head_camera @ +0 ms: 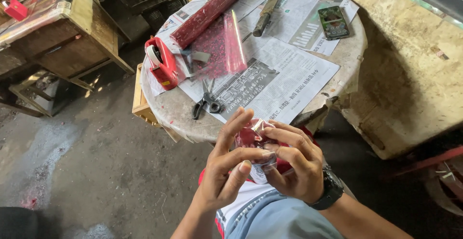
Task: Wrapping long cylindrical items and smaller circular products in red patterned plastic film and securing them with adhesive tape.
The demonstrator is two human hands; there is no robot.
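Newspaper sheets cover a round, worn bench (193,118) over a grey concrete floor, and from left to right it carries a red tape dispenser (161,63), black-handled scissors (206,103), a roll of red dotted cellophane wrap (210,11) with a cut sheet spread beside it, a wooden-handled knife (266,13) and a smartphone (333,22). Below the bench's near edge, over the lap, the left hand (223,171) and right hand (294,164) both pinch a small object partly covered in red cellophane (253,140), fingers pressing its folds. The wrapping looks well under way but unfinished, since loose film shows at the top and bottom.
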